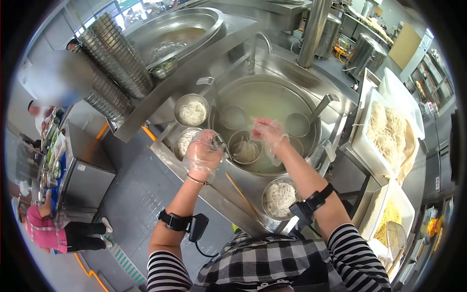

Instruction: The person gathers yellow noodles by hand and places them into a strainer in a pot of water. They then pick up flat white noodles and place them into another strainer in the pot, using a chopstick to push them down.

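A clear plastic glove covers my left hand (pixel 204 153), whose fingers are wrapped round the handle of a strainer basket (pixel 244 147). White noodles hang in this basket in the large round pot (pixel 311 97) of cloudy water. My right hand (pixel 271 137), also gloved, is over the pot just right of that basket; its fingers are bunched, and anything between them is too small to name. Bowls of white noodles stand at the pot's left, one upper (pixel 193 113) and one partly behind my left hand (pixel 185 143). Another noodle bowl (pixel 279 198) is near my body.
More strainers (pixel 297 125) sit in the pot. A wooden stick (pixel 243 197) lies on the steel counter's front edge. Noodle bins (pixel 389 131) stand at right, a tap (pixel 252 61) behind the pot, stacked steel bowls (pixel 116 56) at upper left. A person in pink (pixel 46 228) is at far left.
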Action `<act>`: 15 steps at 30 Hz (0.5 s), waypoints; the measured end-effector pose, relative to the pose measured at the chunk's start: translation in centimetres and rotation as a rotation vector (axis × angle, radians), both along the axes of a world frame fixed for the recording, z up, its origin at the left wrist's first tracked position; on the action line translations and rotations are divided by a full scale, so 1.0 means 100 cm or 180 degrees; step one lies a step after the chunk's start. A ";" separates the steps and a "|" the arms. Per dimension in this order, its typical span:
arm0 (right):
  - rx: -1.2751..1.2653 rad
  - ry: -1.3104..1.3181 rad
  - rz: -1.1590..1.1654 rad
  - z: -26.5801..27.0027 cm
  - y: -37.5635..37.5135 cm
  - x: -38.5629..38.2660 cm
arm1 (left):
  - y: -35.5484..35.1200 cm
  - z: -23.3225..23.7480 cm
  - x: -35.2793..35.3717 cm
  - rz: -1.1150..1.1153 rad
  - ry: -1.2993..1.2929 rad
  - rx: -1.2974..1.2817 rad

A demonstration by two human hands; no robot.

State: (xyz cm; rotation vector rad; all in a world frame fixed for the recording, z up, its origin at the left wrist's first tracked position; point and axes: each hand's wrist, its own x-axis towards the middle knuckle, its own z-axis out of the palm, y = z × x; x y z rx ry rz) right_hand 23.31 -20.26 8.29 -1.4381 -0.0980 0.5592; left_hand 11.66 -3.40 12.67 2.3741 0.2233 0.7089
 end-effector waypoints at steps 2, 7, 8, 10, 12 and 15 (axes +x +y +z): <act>0.0876 0.0306 -0.0281 -0.022 0.006 -0.002 | -0.004 0.001 0.003 0.0046 0.0013 0.0114; -0.2907 -0.1489 0.1233 -0.028 -0.006 -0.033 | -0.011 -0.009 0.013 0.0214 0.0448 0.0033; -0.3190 -0.1413 0.1764 -0.015 -0.015 -0.041 | -0.010 -0.017 0.015 0.0189 0.0458 0.0037; -0.1331 -0.1007 0.1385 -0.054 -0.052 -0.056 | -0.007 -0.034 0.022 0.0188 0.0781 0.0447; 0.0705 0.1787 0.1316 -0.082 -0.089 -0.066 | -0.003 -0.054 0.025 0.0137 0.0983 0.0424; -0.1511 -0.1776 0.1963 -0.007 -0.162 -0.094 | -0.004 -0.070 0.027 -0.0206 0.0457 0.1017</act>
